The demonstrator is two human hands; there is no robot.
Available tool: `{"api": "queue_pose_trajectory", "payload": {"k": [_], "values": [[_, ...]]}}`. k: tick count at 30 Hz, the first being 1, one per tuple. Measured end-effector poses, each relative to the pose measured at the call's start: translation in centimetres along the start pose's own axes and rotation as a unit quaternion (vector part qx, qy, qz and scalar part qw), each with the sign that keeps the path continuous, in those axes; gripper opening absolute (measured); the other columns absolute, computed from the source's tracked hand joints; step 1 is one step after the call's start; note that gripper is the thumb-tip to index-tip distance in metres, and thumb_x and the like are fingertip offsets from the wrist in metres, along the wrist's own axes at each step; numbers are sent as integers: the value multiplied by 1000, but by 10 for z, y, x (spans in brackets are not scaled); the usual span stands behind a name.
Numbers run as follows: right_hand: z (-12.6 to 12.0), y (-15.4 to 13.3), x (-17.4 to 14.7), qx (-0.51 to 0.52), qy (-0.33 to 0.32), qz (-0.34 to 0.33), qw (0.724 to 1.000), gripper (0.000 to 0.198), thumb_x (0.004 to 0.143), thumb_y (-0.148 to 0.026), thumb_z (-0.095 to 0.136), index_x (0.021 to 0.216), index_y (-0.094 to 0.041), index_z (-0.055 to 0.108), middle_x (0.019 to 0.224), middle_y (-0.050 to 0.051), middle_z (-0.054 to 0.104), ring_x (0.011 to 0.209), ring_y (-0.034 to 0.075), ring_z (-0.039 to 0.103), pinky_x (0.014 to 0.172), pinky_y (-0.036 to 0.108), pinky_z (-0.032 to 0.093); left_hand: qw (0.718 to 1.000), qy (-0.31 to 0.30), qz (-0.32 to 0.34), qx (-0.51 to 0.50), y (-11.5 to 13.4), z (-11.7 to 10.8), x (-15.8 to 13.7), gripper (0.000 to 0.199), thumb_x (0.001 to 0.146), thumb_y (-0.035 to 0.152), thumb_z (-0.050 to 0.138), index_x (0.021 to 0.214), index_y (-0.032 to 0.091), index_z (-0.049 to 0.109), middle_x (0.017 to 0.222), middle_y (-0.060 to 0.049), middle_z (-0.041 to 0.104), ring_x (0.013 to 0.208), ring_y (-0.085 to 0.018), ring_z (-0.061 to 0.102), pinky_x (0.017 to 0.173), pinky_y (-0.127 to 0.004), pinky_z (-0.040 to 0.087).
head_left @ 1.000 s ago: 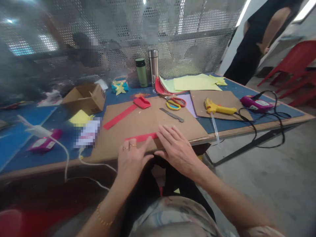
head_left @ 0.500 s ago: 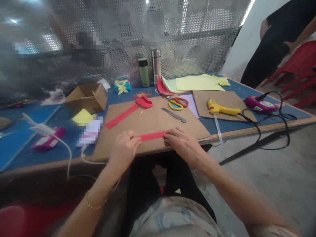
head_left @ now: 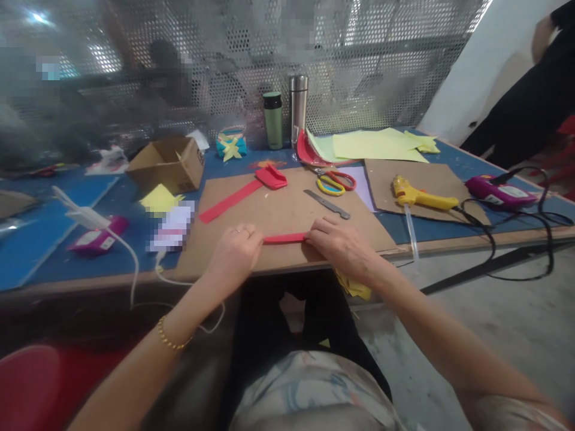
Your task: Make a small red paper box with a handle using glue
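Note:
A narrow red strip (head_left: 284, 238), paper or felt by its look, runs between my hands just above the near part of a brown cardboard sheet (head_left: 287, 206). My left hand (head_left: 238, 248) pinches its left end, and my right hand (head_left: 335, 242) grips the right end, fingers closed. Farther back on the cardboard lie a flat red strip (head_left: 231, 202) and a folded red piece (head_left: 271, 176). A grey blade (head_left: 327, 204) rests beyond my right hand, with red-and-yellow scissors (head_left: 335, 182) behind it.
On the right, a yellow glue gun (head_left: 424, 196) lies on another cardboard piece (head_left: 433, 172), its black cord trailing past a purple device (head_left: 501, 190). Toward the back stand a green tumbler (head_left: 272, 121) and a steel flask (head_left: 298, 108). An open cardboard box (head_left: 167, 167) sits at left.
The red strip between my hands was flat and wider; now it appears narrower, folded or turned on edge. Both hands keep hold of its ends. The camera view has shifted slightly.

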State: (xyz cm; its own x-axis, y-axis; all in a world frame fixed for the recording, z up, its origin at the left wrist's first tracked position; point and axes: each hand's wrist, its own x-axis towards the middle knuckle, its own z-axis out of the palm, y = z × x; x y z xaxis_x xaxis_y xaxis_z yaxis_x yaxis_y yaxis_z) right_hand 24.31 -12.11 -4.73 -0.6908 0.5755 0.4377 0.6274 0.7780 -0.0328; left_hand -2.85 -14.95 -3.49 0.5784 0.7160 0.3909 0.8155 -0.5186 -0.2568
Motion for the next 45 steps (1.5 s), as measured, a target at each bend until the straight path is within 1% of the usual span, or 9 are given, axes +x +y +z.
{"api": "queue_pose_trajectory", "payload": {"k": [3, 6, 10, 14, 17, 25, 31, 36, 45], "values": [[6, 10, 8, 39, 17, -21, 999, 32, 107, -16, 47, 83, -15, 67, 85, 8, 64, 80, 20, 53, 73, 32, 39, 998, -21, -36, -46, -1, -1, 2, 29, 106, 20, 42, 92, 16, 67, 90, -11, 68, 87, -25, 60, 77, -36, 43], [11, 18, 14, 68, 5, 0, 998, 31, 107, -16, 46, 83, -16, 66, 84, 9, 65, 78, 20, 54, 74, 32, 39, 991, -50, -76, -98, -3, -3, 7, 26, 105, 23, 46, 89, 17, 65, 91, -11, 69, 87, -25, 61, 78, -37, 44], [12, 21, 21, 86, -37, 75, 993, 26, 104, -20, 50, 84, -17, 66, 87, 9, 68, 81, 21, 59, 74, 32, 40, 964, -107, -132, -204, -10, -4, 21, 18, 100, 19, 49, 87, 19, 61, 93, -8, 70, 91, -24, 62, 82, -36, 45], [8, 20, 26, 125, -76, 167, 975, 16, 100, -19, 55, 92, -19, 69, 97, 8, 74, 90, 22, 65, 75, 31, 41, 937, -165, -188, -245, -15, -6, 31, 12, 98, 21, 51, 87, 20, 56, 89, -6, 67, 87, -23, 60, 76, -35, 42], [6, 18, 28, 134, -81, 197, 968, 13, 98, -17, 58, 95, -20, 70, 99, 7, 76, 91, 21, 66, 75, 31, 42, 930, -178, -188, -262, -17, -7, 31, 12, 98, 23, 50, 87, 22, 52, 86, -4, 65, 82, -21, 58, 72, -34, 39], [5, 21, 31, 135, -82, 170, 973, 9, 96, -19, 61, 91, -21, 67, 98, 6, 73, 87, 20, 64, 71, 30, 39, 926, -195, -164, -277, -19, -8, 32, 14, 97, 23, 47, 83, 23, 48, 84, -4, 61, 80, -21, 55, 71, -35, 38], [10, 21, 26, 153, -55, 173, 971, 7, 94, -16, 62, 89, -21, 65, 97, 5, 68, 87, 19, 61, 76, 31, 41, 938, -173, -152, -259, -17, -8, 32, 13, 96, 16, 52, 84, 22, 49, 94, -5, 61, 88, -21, 57, 79, -35, 42], [18, 25, 18, 163, 0, 134, 978, 13, 95, -14, 57, 85, -21, 62, 94, 6, 64, 93, 21, 59, 81, 32, 43, 952, -157, -155, -214, -14, -3, 28, 8, 97, 16, 55, 90, 19, 57, 97, -7, 59, 94, -24, 57, 86, -38, 44], [22, 31, 12, 159, 20, 128, 979, 14, 95, -14, 56, 85, -21, 62, 96, 8, 63, 95, 24, 57, 86, 37, 45, 994, -58, -86, 41, 9, -1, 17, 25, 100, 9, 46, 91, 16, 68, 98, -14, 63, 93, -28, 56, 77, -40, 41]]}}
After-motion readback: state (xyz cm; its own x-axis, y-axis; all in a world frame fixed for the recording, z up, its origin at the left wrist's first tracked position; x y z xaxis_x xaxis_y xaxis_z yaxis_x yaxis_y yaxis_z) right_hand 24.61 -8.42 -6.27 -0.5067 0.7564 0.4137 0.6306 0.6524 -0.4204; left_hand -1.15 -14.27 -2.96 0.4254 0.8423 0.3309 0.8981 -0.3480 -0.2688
